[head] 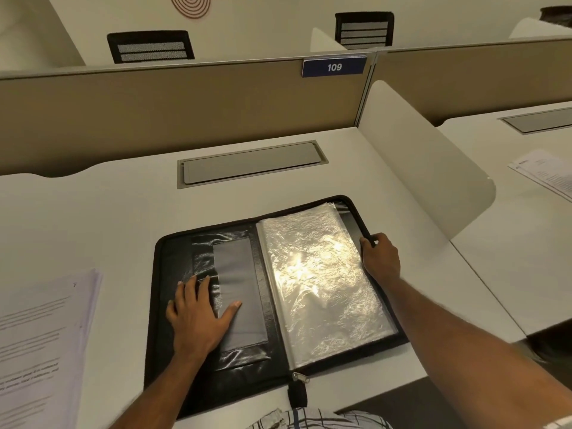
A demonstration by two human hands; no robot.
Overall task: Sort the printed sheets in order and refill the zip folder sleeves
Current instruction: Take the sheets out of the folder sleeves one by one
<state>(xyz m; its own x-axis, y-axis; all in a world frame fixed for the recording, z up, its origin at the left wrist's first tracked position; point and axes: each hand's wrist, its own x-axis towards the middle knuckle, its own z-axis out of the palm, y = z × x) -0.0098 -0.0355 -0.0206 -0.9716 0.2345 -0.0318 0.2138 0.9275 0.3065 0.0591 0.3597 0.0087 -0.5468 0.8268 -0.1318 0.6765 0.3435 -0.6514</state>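
Observation:
A black zip folder lies open flat on the white desk in front of me. Its left inner cover carries a grey pocket. On its right half sits a stack of clear, crinkled plastic sleeves that look empty. My left hand rests flat with spread fingers on the left cover, thumb on the grey pocket. My right hand grips the folder's right edge, fingers curled over the rim beside the sleeves. A pile of printed sheets lies on the desk to the left of the folder.
A grey cable hatch is set into the desk behind the folder. A white side divider stands on the right. More printed sheets lie on the neighbouring desk. A beige partition with a blue "109" sign closes the back.

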